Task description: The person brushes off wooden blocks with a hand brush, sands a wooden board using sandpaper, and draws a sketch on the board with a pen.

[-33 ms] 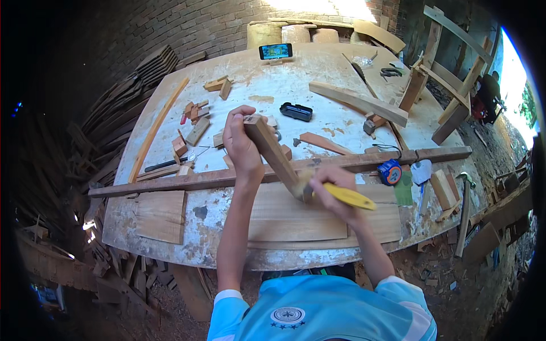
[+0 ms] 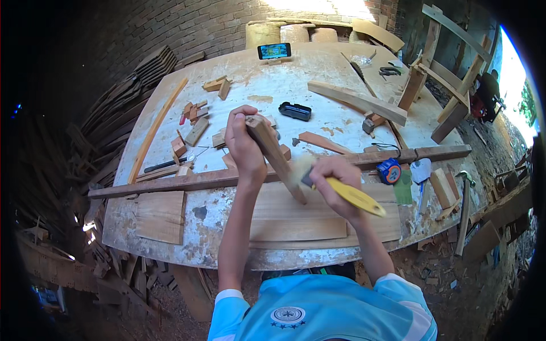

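Observation:
My left hand point(image 2: 245, 142) grips the upper end of a brown wooden bar point(image 2: 274, 156), which slants down to the right over the table. My right hand point(image 2: 336, 181) is closed round the yellow handle of a paintbrush point(image 2: 357, 197). Its pale bristles, blurred by motion, are against or just beside the bar's right side near its lower end. Under the bar lie flat wooden boards point(image 2: 301, 228). Behind them a long wooden beam point(image 2: 216, 181) crosses the table, passing behind my left wrist.
On the worn white table point(image 2: 210, 250) stand a phone point(image 2: 274, 51), a black case point(image 2: 295, 111) and a blue tape measure point(image 2: 389, 171). A hammer point(image 2: 465, 210) lies at the right edge. Wood offcuts point(image 2: 197, 131) are scattered left; a wooden frame point(image 2: 449, 79) rises far right.
The brush and my right hand have shifted slightly; the bristles moved from the bar's lower end up along its right side. The bar's lower end shows more now.

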Motion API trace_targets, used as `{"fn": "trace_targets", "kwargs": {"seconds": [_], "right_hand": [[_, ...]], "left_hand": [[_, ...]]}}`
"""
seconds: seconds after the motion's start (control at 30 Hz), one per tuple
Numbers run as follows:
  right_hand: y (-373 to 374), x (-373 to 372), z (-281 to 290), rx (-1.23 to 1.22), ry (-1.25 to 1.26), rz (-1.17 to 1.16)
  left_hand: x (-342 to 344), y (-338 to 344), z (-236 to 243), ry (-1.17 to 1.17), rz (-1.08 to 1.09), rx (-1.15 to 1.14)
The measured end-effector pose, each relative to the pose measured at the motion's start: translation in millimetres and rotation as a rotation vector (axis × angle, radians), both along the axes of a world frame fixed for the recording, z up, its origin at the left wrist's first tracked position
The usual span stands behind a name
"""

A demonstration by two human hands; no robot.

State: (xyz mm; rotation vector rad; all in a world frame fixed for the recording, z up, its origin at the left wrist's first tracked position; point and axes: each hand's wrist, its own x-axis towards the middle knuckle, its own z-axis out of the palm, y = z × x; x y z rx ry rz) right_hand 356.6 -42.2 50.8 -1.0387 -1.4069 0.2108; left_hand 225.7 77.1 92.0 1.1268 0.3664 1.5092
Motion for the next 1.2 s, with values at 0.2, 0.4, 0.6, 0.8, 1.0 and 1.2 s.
{"fn": "trace_targets", "kwargs": {"seconds": [0.2, 0.4, 0.6, 0.8, 1.0, 1.2], "right_hand": [[3.0, -30.3, 68.3, 0.424, 0.008, -0.074], [-5.2, -5.8, -55.2, -0.463, 0.069, -0.015], [-7.0, -21.8, 24.7, 0.051, -0.027, -0.029], [9.3, -18.4, 12.6, 0.297, 0.197, -0.069], [-6.7, -8.7, -43.2, -0.383, 0.015, -0.096], [-21.4, -22.0, 69.3, 0.435, 0.109, -0.131]], "left_hand": [[35.4, -3.8, -3.1, 0.131, 0.176, 0.293], [18.2, 20.9, -10.1, 0.020, -0.051, 0.200], [9.4, 15.6, -8.4, 0.088, -0.139, 0.278], [15.4, -19.5, 13.6, 0.316, -0.377, 0.287], [7.8, -11.0, 14.9, 0.249, -0.495, 0.164], [19.3, -21.9, 12.0, 0.271, -0.646, 0.168]]}}
